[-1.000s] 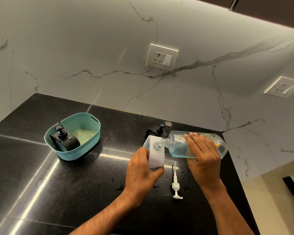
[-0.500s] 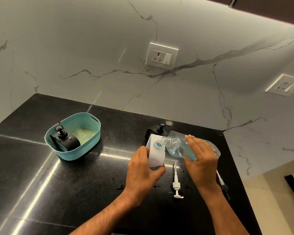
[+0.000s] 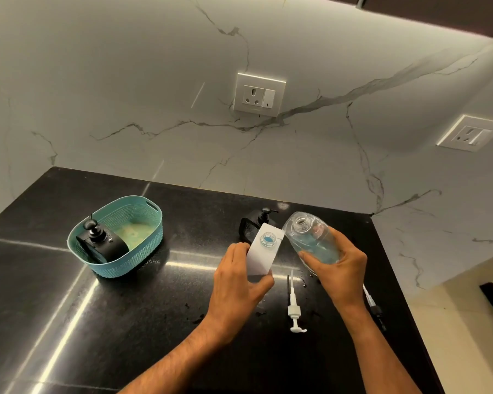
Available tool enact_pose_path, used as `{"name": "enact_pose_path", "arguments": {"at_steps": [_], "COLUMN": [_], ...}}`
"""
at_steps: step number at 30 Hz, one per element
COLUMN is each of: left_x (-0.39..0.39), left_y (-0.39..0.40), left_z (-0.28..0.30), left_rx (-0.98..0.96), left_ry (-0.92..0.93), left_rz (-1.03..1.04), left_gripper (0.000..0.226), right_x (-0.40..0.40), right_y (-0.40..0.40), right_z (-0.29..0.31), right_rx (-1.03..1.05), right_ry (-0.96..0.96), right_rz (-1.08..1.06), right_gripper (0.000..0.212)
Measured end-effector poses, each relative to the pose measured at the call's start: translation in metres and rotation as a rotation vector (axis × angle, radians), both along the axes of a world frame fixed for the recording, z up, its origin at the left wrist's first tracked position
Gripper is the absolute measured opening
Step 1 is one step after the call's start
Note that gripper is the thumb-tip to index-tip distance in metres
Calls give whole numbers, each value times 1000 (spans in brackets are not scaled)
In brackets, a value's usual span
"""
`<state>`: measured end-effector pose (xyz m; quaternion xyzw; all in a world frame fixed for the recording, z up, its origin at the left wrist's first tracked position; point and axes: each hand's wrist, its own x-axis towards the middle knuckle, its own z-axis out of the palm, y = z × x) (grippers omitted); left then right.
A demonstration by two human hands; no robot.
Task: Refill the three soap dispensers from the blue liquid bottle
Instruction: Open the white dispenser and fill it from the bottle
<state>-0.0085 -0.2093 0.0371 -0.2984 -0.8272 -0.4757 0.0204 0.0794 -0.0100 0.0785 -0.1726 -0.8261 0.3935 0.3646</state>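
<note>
Seemingly the pour into the white dispenser (image 3: 264,254) was finished or paused, for blue liquid showed in its open neck while its white pump (image 3: 294,304) lay loose on the black counter (image 3: 125,322); whether the black dispenser (image 3: 258,226) behind it and the one in the teal basket (image 3: 143,251) had been filled could not be told. The left hand (image 3: 236,288) gripped the white dispenser, tilted, fingers and thumb curled round its body. The right hand (image 3: 339,270) grasped the blue liquid bottle (image 3: 310,240) just beside it, mouth raised clear, some liquid left.
</note>
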Motion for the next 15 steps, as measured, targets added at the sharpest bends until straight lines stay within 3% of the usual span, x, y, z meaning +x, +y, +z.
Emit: {"name": "enact_pose_path", "arguments": {"at_steps": [15], "left_x": [-30], "left_y": [16], "left_z": [-3], "left_rx": [146], "left_ry": [-120], "left_rz": [-301], "left_gripper": [46], "right_x": [3], "right_y": [68], "right_z": [-7], "right_rx": [-314], "right_ry": [43], "right_rz": [39], "right_gripper": [64]}}
